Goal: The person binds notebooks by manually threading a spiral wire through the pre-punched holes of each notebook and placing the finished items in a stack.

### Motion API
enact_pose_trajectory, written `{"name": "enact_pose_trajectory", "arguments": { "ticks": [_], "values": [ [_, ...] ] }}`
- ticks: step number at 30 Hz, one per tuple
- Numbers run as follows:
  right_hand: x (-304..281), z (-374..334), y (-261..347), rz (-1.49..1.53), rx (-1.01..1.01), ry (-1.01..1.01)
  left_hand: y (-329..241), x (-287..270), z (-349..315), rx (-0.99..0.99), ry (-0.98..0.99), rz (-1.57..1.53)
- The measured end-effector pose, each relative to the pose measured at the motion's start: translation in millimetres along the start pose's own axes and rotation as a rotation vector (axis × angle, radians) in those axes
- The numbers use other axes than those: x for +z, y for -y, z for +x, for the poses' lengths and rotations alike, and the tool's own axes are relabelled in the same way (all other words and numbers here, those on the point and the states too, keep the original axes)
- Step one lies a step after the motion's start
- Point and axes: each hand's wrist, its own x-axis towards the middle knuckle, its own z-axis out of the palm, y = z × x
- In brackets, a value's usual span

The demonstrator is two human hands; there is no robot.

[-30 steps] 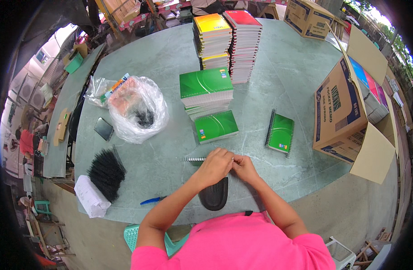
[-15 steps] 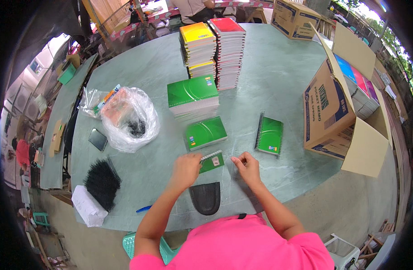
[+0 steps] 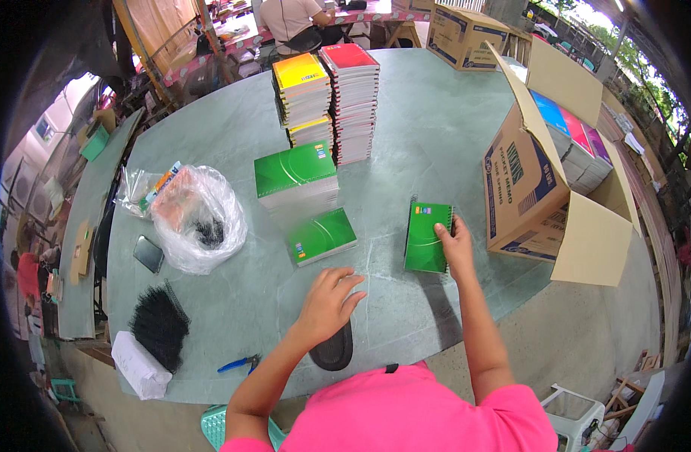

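My right hand (image 3: 456,246) grips a green spiral notebook (image 3: 427,245) by its right edge, thumb on the cover. A bit of black coil shows at this notebook's upper left, perhaps from another notebook beneath it. My left hand (image 3: 329,305) is open, fingers apart and holding nothing, over the table near a black curved pad (image 3: 334,352). Just beyond that hand lies a small pile of green covers and pages (image 3: 323,237). Behind it stands a taller green-topped stack (image 3: 296,173), its near side partly hidden.
Yellow (image 3: 300,71) and red (image 3: 349,56) notebook stacks stand at the back. An open carton (image 3: 522,188) with notebooks is on the right. On the left are a clear plastic bag (image 3: 198,233), a phone (image 3: 148,255), black coils (image 3: 158,324), a white roll (image 3: 140,365) and blue-handled pliers (image 3: 232,365).
My right hand has moved right and now holds a green notebook over where one lay. My left hand has opened; the small notebook between my hands is gone from there. The view has shifted slightly.
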Motion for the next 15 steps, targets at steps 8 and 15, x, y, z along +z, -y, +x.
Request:
{"name": "enact_pose_trajectory", "arguments": {
  "ticks": [8, 15],
  "values": [
    [9, 31, -75, -0.19, -0.027, -0.079, 15, 9, -20, -0.058, 0.034, 0.011],
    [7, 44, -78, -0.074, 0.059, -0.204, 23, 10, -27, -0.1, 0.039, 0.021]
  ]
}}
